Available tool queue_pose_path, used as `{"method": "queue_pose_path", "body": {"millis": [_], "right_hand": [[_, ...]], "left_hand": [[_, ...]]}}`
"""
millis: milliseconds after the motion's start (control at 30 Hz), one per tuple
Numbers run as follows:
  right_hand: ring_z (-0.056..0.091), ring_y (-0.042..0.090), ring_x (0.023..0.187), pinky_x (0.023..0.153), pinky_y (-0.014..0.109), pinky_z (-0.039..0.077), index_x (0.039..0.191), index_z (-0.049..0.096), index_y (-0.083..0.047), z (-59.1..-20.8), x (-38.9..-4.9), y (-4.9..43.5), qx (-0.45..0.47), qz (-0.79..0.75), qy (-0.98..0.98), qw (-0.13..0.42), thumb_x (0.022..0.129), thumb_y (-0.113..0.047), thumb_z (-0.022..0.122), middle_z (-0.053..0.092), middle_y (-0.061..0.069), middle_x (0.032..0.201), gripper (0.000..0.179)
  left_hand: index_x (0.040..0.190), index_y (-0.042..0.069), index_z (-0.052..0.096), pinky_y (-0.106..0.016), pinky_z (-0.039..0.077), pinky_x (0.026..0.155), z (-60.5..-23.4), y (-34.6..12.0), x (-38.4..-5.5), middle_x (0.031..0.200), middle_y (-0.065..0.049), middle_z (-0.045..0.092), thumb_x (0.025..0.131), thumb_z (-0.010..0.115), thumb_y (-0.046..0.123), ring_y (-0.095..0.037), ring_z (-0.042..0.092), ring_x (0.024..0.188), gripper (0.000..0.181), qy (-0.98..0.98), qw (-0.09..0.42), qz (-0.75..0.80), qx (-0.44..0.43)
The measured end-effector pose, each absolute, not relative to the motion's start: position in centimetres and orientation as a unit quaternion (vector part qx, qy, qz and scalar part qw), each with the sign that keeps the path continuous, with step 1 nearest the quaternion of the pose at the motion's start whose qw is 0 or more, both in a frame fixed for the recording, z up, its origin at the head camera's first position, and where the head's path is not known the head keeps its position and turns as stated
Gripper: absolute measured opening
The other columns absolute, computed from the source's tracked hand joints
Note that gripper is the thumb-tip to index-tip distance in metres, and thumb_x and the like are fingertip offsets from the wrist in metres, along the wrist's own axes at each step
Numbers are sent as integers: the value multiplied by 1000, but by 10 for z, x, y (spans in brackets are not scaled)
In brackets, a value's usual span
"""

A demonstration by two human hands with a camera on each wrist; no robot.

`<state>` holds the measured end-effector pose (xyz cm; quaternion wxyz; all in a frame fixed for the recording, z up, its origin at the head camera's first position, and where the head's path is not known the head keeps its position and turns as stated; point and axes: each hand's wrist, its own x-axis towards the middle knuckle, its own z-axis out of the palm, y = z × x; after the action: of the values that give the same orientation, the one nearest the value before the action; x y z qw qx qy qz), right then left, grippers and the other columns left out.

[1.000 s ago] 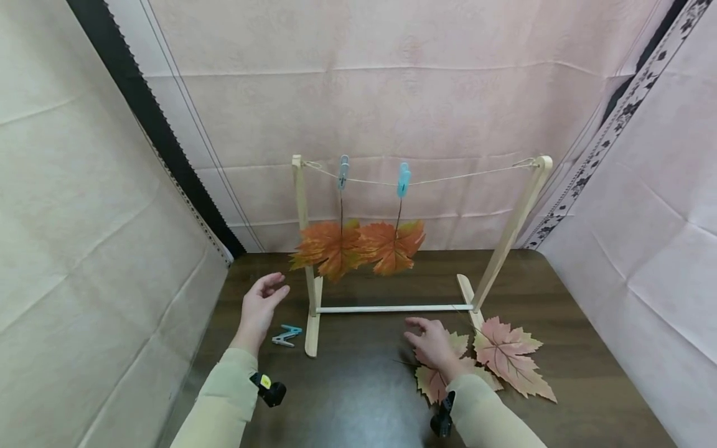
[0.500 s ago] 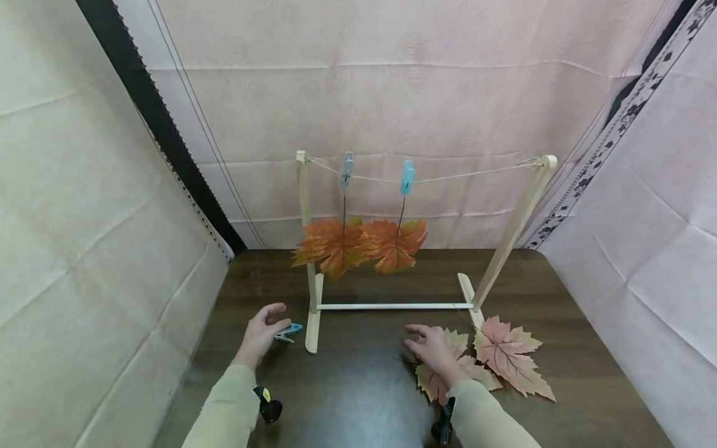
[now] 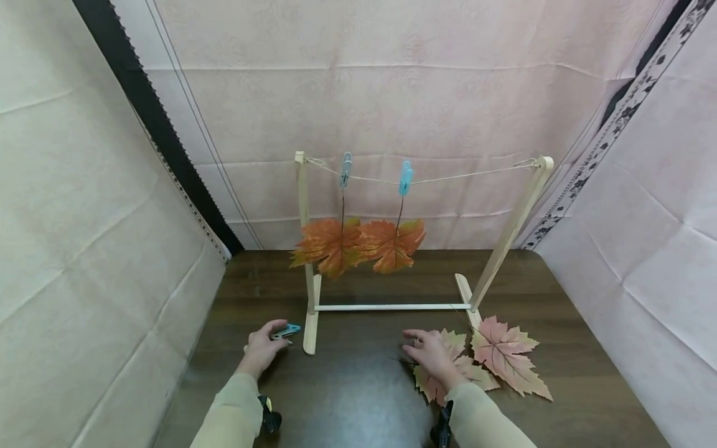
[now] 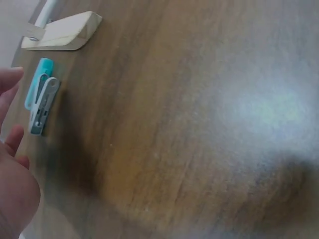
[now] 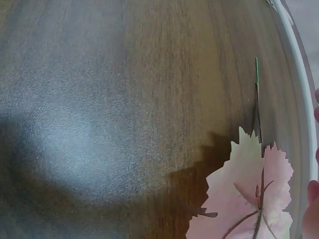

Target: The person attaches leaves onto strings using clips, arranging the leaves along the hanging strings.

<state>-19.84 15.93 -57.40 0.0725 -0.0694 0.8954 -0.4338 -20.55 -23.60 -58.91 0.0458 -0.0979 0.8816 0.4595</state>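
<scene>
My left hand reaches to a clothespin lying on the table, blue on one side and grey on the other. In the left wrist view, the thumb and fingers are spread just beside this clothespin, not curled round it. My right hand hovers with loosely bent fingers over a pink and pale-green artificial leaf, partly covering it. The right wrist view shows that leaf with its stem extended; only the fingertips appear at the right edge.
Two orange leaves hang by blue clothespins from a string on a wooden frame. A white rod joins the feet. Another pink leaf lies beside the right foot. Pale cloth encloses the table.
My left hand has come down and toward the clothespin on the table, its fingertips now at it. The right hand stays nearly still over the leaf.
</scene>
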Motion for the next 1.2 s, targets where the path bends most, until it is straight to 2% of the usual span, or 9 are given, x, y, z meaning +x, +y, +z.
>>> {"method": "queue_pose_path", "body": {"millis": [200,267,467,633,800,933,1033,1200], "right_hand": [[49,23,96,73,40,43,109,60,-18,-578,-195,162,-81,-403,908,77,79,-24,64,55,1,104,32],[46,27,104,79,45,39,107,61,-18,-579,-194,163,-91,-395,912,70,78,-22,64,57,0,104,30],[25,39,120,87,59,22,103,63,-21,-585,-191,167,-99,-365,924,59,76,-23,67,58,-1,108,28],[35,35,115,85,57,26,102,64,-20,-590,-190,168,-115,-357,926,52,74,-23,68,59,-6,103,28],[45,27,107,84,51,32,103,63,-18,-592,-190,168,-129,-374,915,76,75,-23,67,60,-10,100,29],[36,31,115,89,56,23,100,65,-19,-595,-190,170,-119,-370,919,70,74,-21,68,59,-10,99,26],[30,34,118,89,60,14,96,66,-22,-600,-189,170,-124,-345,929,52,73,-21,69,59,-10,97,23],[19,42,122,84,67,-5,89,65,-29,-606,-185,166,-142,-285,948,24,71,-24,70,60,-12,94,19]], "left_hand": [[116,22,52,-51,10,83,-601,-232,-206,118,-6,51,70,63,15,-32,22,111,48,908,55,407,-89],[116,23,53,-52,9,84,-603,-231,-204,118,-3,51,70,61,12,-31,22,111,48,913,51,395,-83],[107,22,59,-50,13,79,-606,-229,-196,112,-1,55,70,61,7,-30,28,104,40,927,38,366,-73],[102,25,61,-47,16,76,-609,-228,-191,110,0,55,68,62,8,-29,32,101,38,935,39,345,-72],[104,24,61,-45,22,77,-605,-226,-192,110,2,53,69,65,14,-27,34,97,36,930,42,359,-67],[104,13,59,-38,34,77,-597,-221,-196,101,-3,56,71,67,15,-23,42,91,34,882,34,462,-80],[104,6,55,-31,41,69,-588,-216,-196,95,-8,55,72,67,10,-20,48,83,34,826,26,554,-97],[111,5,53,-26,44,67,-574,-207,-195,96,-10,52,75,66,10,-18,51,82,38,782,14,613,-110]]}}
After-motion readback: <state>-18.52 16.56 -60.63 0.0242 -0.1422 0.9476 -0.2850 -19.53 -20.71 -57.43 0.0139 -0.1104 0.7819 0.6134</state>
